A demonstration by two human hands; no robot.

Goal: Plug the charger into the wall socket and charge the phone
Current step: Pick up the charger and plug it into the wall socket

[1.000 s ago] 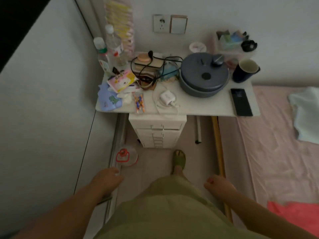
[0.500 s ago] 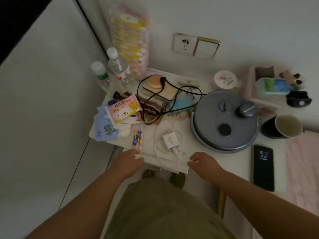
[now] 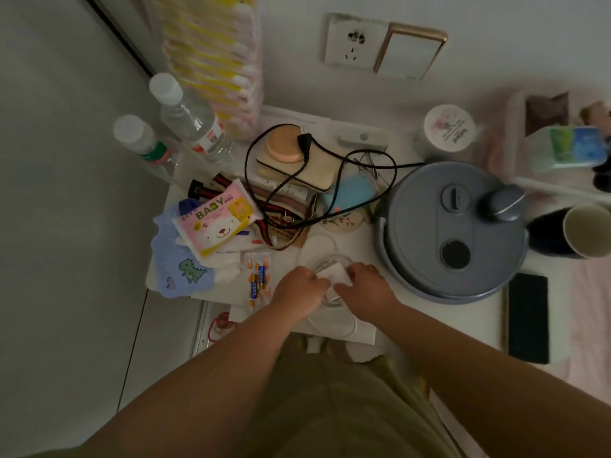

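— White charger sits near the worktop's front edge, its cable looped around it. Both hands are on it?

— Yes. Left hand and right hand meet over it, fingers curled onto the block; how firm either grip is, I cannot tell.

— And the phone?

— Dark, flat at the front right corner, beside the grey pot lid. The wall socket is above the back edge, with nothing in it.

Home bedrm (bed by cluttered table)
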